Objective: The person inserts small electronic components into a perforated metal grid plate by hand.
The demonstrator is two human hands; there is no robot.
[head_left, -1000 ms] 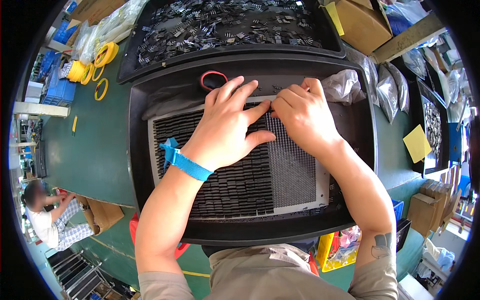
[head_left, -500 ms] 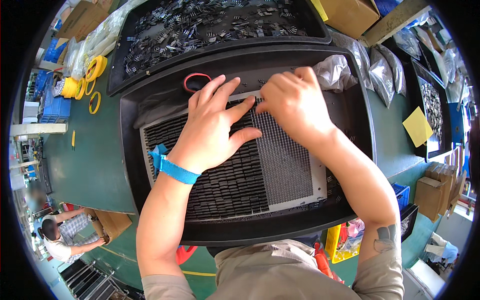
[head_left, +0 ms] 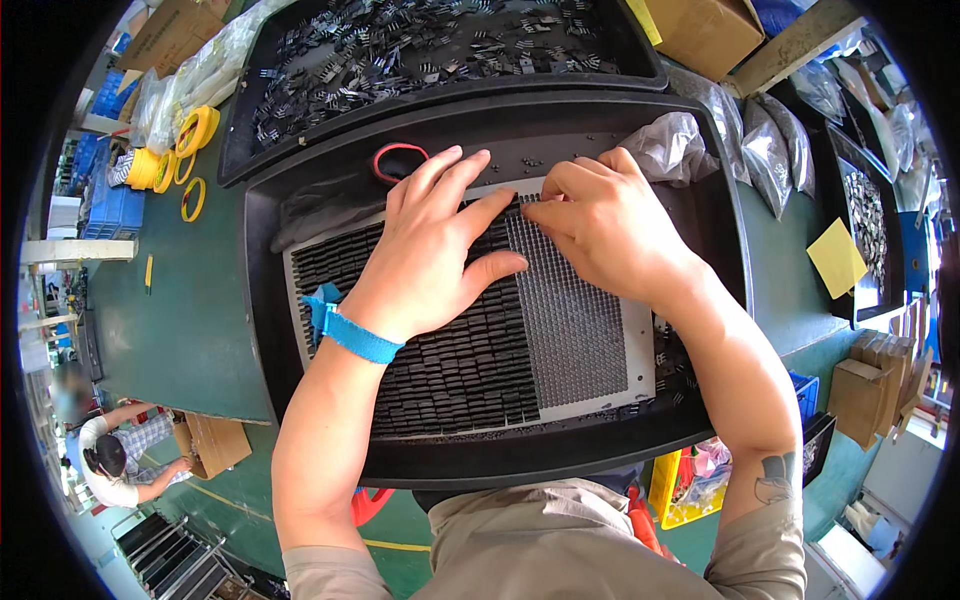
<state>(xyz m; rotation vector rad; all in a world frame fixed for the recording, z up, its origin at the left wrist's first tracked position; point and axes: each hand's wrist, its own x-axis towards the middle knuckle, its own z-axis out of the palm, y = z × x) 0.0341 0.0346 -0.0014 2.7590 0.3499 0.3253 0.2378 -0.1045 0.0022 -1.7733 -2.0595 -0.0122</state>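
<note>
Grid plate [head_left: 639,345] is in the big black tray [head_left: 500,466], right in front of the person. Its long side goes from left to right, with the right end tipped a little away from the person. Lots of little black pieces [head_left: 455,375] sit in lines on its left and middle. The bare grid [head_left: 580,330] on the right is gray and has no black pieces on it.

The line where black meets gray starts at the far edge and comes back toward the person. The right hand [head_left: 608,222] is at the far end of that line, so the bare grid lies under it and back toward the person. Of the two hands, the right one is nearer to the bare grid. Its grip is bunched up close, but I cannot tell if a tiny piece is pinched in there.

The left hand [head_left: 425,245] is spread out flat over the black pieces. Its pointer finger reaches to just beside the right fingertips, and its thumb points at the bare grid. It wears a blue band [head_left: 362,338].

A crinkly clear bag [head_left: 672,150] sits in the tray's far right corner. Yellow tape rolls [head_left: 195,130] are on the green tabletop [head_left: 180,320].
</note>
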